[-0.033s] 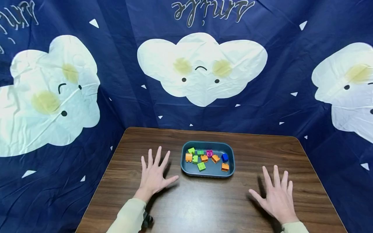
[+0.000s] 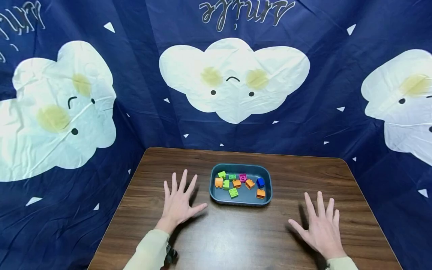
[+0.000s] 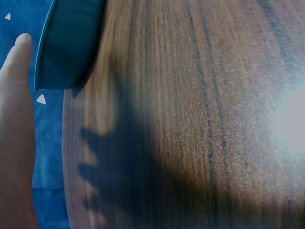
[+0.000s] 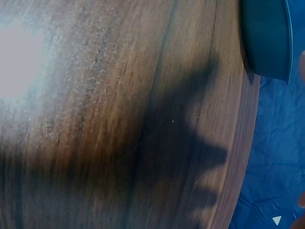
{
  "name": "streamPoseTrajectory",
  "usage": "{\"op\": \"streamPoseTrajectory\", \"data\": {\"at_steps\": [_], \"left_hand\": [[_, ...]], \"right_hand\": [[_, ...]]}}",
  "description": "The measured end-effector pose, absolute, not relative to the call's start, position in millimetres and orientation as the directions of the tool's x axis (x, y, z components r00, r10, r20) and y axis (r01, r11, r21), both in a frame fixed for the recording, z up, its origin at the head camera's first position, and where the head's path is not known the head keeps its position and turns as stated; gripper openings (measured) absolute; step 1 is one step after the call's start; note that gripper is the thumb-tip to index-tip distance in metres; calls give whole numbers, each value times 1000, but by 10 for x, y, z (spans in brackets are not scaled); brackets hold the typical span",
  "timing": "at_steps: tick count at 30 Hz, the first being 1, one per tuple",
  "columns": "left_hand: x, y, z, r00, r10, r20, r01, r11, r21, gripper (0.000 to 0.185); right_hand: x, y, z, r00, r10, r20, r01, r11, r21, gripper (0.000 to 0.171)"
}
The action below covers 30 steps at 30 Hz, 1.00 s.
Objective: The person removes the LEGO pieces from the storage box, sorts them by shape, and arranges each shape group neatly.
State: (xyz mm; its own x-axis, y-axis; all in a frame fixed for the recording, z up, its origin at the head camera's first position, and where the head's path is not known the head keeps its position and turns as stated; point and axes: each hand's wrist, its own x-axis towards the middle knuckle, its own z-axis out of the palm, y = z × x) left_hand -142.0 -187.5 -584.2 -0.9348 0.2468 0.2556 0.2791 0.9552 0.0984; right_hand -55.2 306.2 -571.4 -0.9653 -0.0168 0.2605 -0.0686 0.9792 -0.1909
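A person's left hand (image 2: 178,206) and right hand (image 2: 321,230), both bare, frame a dark teal tray (image 2: 245,196) of toy bricks (image 2: 250,183) on a brown wooden table (image 2: 290,172). The left hand is near the tray's left side, its fingers spread wide and its thumb pointing toward the tray without touching it. The right hand is farther off, to the right of the tray and nearer the person, its fingers likewise fanned apart; both hands hold nothing and cast shadows on the table. Inside the tray, four green bricks (image 2: 233,192) lie in the left half, with an orange brick (image 2: 219,182) by the left wall and another orange one close to the middle. A magenta brick (image 2: 243,178) sits toward the tray's far wall, a third orange brick is just right of the middle, and a blue brick (image 2: 260,182) lies near the right end, with the fourth orange brick on its near side. Pale sleeves (image 2: 150,247) cover the arms, on the tray's near side. Beyond the tray hangs a navy curtain (image 2: 135,93) printed with white clouds (image 2: 236,101) and the word "smile" (image 2: 246,11), upside down.
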Motion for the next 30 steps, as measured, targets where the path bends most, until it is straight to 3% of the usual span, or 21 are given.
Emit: {"op": "streamPoseTrajectory", "data": {"at_steps": [13,24,30], "left_hand": [[-1464,-1877,-5809,-941,264,213,296,946,134,114],[-1639,-1736,-5692,-938,346,28,301,771,561,94],[-1750,-1661,-5723,-926,373,-48,249,704,665,85]], "right_hand": [[-554,3079,-5688,-954,-30,299,-104,967,-234,115],[-655,2935,-5566,-924,-99,369,-232,913,-335,105],[-748,2760,-5492,-924,-138,356,-271,895,-355,99]]}}
